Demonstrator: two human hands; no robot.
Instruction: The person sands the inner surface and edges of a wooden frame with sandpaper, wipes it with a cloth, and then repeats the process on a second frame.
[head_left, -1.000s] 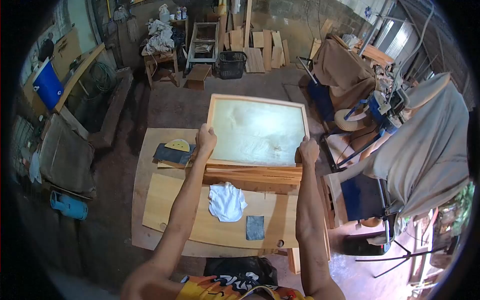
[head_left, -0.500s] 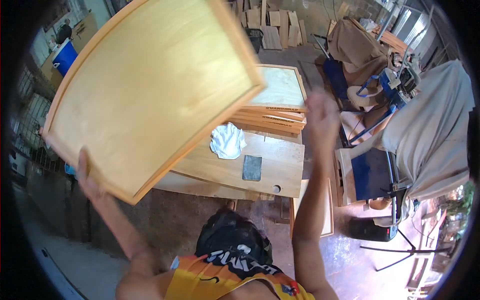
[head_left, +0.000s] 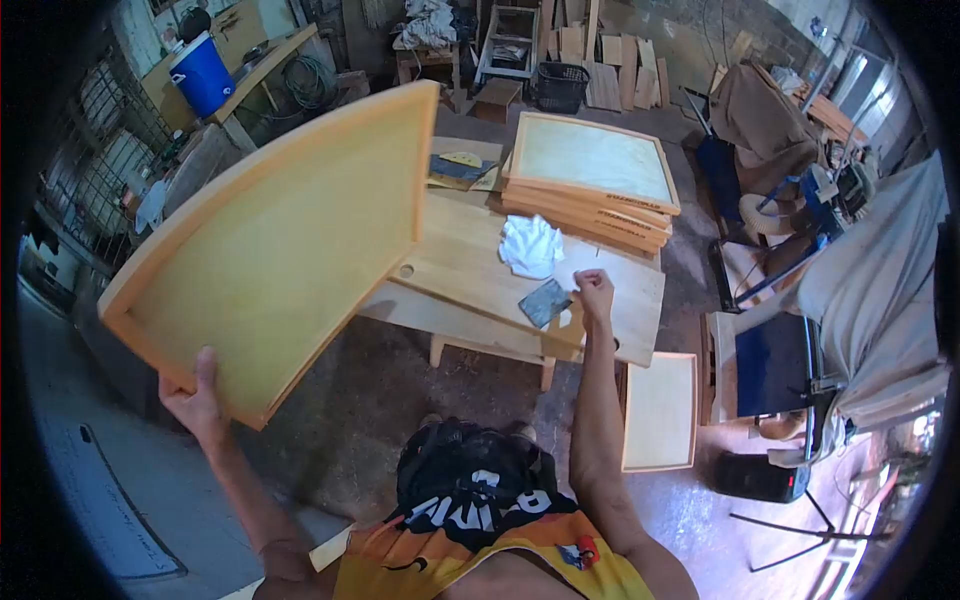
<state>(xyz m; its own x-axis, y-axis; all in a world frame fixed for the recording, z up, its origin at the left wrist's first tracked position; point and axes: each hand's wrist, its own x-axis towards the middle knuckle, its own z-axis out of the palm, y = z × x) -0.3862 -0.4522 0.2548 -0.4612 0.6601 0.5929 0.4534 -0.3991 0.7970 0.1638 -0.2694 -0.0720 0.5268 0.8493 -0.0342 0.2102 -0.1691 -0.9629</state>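
My left hand (head_left: 196,395) grips the near corner of a large framed wooden panel (head_left: 270,250), held up and tilted to the left of the workbench (head_left: 470,270). My right hand (head_left: 594,292) reaches over the bench and pinches a dark grey sanding sheet (head_left: 546,300), lifting its edge off the bench top. A crumpled white cloth (head_left: 530,245) lies just beyond it. A stack of several similar framed panels (head_left: 592,180) rests on the far end of the bench.
Another panel (head_left: 660,410) leans on the floor right of the bench. A covered machine (head_left: 870,270) and blue stand (head_left: 775,365) crowd the right. A blue barrel (head_left: 203,72), black crate (head_left: 560,85) and wood offcuts (head_left: 605,85) sit at the back.
One second ago both hands held the top panel on the stack. My left hand has carried it off to the left, and my right hand came down onto the sanding sheet.
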